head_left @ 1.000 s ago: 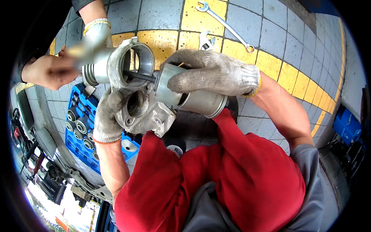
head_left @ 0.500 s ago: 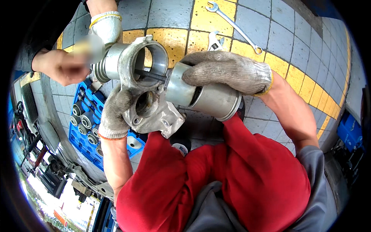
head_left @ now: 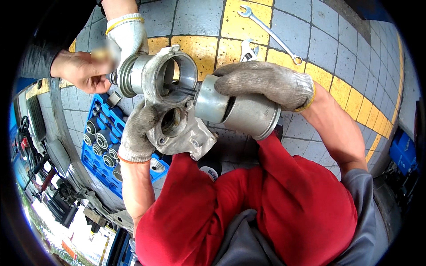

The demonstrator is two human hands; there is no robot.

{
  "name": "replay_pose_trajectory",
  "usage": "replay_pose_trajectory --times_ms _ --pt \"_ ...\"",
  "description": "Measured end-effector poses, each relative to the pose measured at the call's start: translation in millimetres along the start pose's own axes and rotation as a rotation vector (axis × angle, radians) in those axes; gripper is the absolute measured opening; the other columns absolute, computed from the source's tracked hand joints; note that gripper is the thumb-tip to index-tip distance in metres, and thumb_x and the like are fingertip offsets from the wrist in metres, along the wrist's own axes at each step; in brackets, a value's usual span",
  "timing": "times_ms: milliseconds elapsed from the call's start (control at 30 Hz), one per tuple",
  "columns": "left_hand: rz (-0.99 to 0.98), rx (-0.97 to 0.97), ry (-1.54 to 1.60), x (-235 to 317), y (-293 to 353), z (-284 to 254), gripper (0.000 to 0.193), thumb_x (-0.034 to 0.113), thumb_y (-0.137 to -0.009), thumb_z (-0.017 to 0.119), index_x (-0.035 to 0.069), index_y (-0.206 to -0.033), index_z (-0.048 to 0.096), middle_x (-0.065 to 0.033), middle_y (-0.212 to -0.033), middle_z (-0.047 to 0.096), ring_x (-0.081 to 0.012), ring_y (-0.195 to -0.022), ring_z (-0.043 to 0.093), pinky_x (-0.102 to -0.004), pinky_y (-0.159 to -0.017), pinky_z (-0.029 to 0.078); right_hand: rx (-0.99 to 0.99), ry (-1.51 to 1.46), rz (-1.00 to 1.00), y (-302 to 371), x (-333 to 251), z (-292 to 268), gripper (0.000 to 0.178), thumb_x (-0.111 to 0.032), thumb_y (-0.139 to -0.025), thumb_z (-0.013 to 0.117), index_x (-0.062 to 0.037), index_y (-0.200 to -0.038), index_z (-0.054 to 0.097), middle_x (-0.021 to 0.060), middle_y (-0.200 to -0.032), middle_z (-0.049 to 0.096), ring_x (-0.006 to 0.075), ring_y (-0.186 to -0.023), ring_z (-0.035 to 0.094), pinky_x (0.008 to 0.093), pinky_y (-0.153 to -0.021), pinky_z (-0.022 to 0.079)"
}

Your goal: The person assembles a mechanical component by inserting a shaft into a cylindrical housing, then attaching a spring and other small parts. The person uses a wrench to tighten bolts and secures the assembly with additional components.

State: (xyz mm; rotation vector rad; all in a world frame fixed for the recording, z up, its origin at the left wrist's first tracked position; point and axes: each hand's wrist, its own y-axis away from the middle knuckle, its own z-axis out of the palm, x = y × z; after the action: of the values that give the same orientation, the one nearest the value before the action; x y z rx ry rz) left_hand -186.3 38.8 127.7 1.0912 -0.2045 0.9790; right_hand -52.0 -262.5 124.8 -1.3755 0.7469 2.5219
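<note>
A grey cast-metal steering knuckle [head_left: 195, 135] with a large round bore hangs over the floor ahead of my red-clad knees. My gloved left hand [head_left: 138, 133] grips its lower left side. Through the bore runs a black threaded rod [head_left: 181, 89]. At the rod's right end sit a short shiny steel sleeve [head_left: 207, 104] and a wider dull press cup [head_left: 254, 117], slightly tilted apart; my gloved right hand [head_left: 266, 84] wraps over both. Another person's gloved hand [head_left: 131, 40] and bare hand [head_left: 82, 71] are at a stepped steel press sleeve [head_left: 138, 75] left of the bore.
An open blue tool case [head_left: 116, 189] with several press sleeves lies on the tiles at left. A combination wrench [head_left: 271, 33] and an adjustable wrench [head_left: 248, 52] rest on the floor ahead. A tyre [head_left: 36, 117] stands at far left.
The knuckle, rod and sleeves have shifted slightly right and down with both my hands. The other person's bare hand has come right, to the outer end of the left sleeve.
</note>
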Motion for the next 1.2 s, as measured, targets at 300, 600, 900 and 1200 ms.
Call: replay_pose_trajectory --times_ms 300,600,900,1200 --pt "0.034 0.012 -0.011 4 4 8 0.05 0.015 -0.1 0.068 -0.006 -0.143 0.051 -0.0187 -0.134 0.065 -0.0255 -0.119 0.068 -0.0384 -0.104 0.057 0.066 -0.009 0.031 8 5 -1 0.074 -0.041 -0.094 0.076 0.0066 -0.147 0.053 0.0182 -0.138 0.064 0.0224 -0.126 0.062 0.0343 -0.108 0.051" --pt "0.054 0.116 -0.058 5 8 26 0.05 0.006 -0.098 0.067 -0.009 -0.142 0.05 -0.0189 -0.127 0.068 -0.024 -0.109 0.072 -0.0342 -0.094 0.061 0.022 0.256 -0.05 2 3 -5 0.057 -0.031 -0.097 0.067 -0.0003 -0.143 0.058 0.0177 -0.137 0.065 0.0281 -0.127 0.061 0.0381 -0.11 0.047" --pt "0.007 0.093 -0.206 4 1 34 0.046 0.012 -0.094 0.074 -0.008 -0.133 0.06 -0.0138 -0.12 0.071 -0.0183 -0.1 0.071 -0.0316 -0.087 0.059 0.08 0.328 0.13 1 -6 -4 0.073 -0.037 -0.09 0.074 0.0045 -0.147 0.054 0.0176 -0.135 0.065 0.0262 -0.127 0.059 0.0374 -0.11 0.047" --pt "-0.022 0.183 -0.507 10 -1 37 0.059 0.02 -0.086 0.082 -0.009 -0.132 0.059 -0.0135 -0.116 0.072 -0.0166 -0.098 0.069 -0.0317 -0.085 0.058 0.09 0.527 0.132 -3 -22 1 0.071 -0.037 -0.084 0.078 -0.0016 -0.142 0.059 0.0167 -0.128 0.068 0.0261 -0.118 0.065 0.0389 -0.104 0.052"
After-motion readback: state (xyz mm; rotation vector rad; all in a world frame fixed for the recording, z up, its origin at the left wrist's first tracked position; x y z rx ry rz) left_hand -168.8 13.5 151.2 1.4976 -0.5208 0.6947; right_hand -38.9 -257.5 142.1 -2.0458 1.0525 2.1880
